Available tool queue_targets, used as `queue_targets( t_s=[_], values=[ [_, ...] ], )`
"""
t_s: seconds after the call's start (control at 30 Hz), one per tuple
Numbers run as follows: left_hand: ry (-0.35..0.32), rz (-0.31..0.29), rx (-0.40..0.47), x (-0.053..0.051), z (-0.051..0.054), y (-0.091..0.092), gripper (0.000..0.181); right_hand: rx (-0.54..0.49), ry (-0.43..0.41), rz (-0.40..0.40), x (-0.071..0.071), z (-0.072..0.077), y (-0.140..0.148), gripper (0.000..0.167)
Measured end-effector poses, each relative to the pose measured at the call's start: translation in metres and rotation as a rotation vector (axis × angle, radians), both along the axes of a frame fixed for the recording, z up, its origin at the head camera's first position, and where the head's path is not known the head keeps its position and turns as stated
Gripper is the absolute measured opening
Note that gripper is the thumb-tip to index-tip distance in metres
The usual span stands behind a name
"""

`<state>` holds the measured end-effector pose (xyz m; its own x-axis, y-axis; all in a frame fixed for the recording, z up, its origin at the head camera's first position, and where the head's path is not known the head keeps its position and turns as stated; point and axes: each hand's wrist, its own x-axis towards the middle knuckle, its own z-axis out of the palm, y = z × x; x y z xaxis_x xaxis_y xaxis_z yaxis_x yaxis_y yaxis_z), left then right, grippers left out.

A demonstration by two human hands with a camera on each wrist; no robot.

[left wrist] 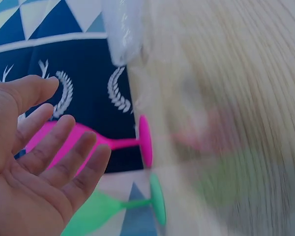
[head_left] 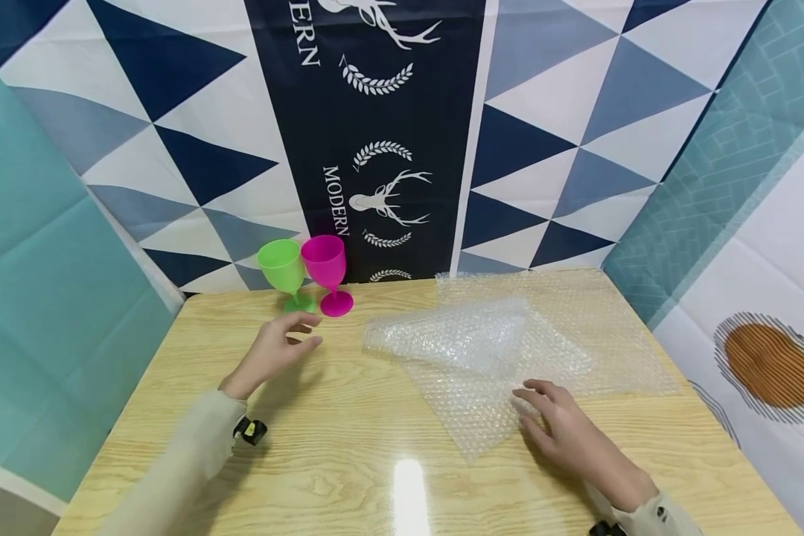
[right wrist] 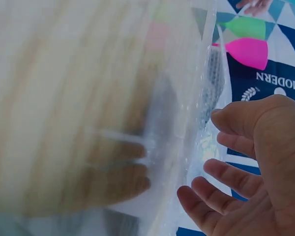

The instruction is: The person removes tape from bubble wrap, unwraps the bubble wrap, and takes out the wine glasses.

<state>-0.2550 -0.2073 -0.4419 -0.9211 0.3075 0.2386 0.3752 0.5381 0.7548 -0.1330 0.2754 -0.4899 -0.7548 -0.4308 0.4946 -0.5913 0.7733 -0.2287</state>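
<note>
A green goblet (head_left: 282, 266) and a magenta goblet (head_left: 325, 262) stand upright side by side at the back of the table. My left hand (head_left: 278, 351) hovers just in front of them, fingers loosely bent and holding nothing. In the left wrist view the magenta goblet (left wrist: 73, 143) shows partly behind the fingers, with the green goblet (left wrist: 96, 209) below it. Sheets of bubble wrap (head_left: 469, 339) lie at the centre right, the upper one partly folded over. Close to their near edge is my right hand (head_left: 563, 432), relaxed and gripping nothing; whether it touches the wrap I cannot tell.
The wooden table (head_left: 321, 447) ends at a patterned cloth wall (head_left: 388, 149) right behind the goblets. Another cloth (head_left: 60, 283) hangs along the left side, and a further one (head_left: 764, 313) along the right.
</note>
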Motion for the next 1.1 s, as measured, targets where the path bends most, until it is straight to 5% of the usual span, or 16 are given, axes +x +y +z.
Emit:
queue_targets(
  t_s=[0.37,0.63,0.87,1.1],
  values=[
    [0.047,-0.168,-0.06,-0.023,-0.019,0.054,0.035,0.065,0.088,0.06,-0.003,-0.004,-0.001,0.042],
    [0.069,-0.245,-0.244,-0.028,-0.025,0.082,0.048,0.083,0.12,0.067,-0.005,-0.003,-0.002,0.049],
    [0.156,-0.281,-0.375,-0.03,-0.029,0.102,0.07,0.096,0.123,0.056,-0.007,-0.003,0.0,0.043],
    [0.301,-0.306,-0.452,-0.031,-0.033,0.107,0.065,0.067,0.142,0.061,-0.01,-0.002,0.003,0.035]
  ],
)
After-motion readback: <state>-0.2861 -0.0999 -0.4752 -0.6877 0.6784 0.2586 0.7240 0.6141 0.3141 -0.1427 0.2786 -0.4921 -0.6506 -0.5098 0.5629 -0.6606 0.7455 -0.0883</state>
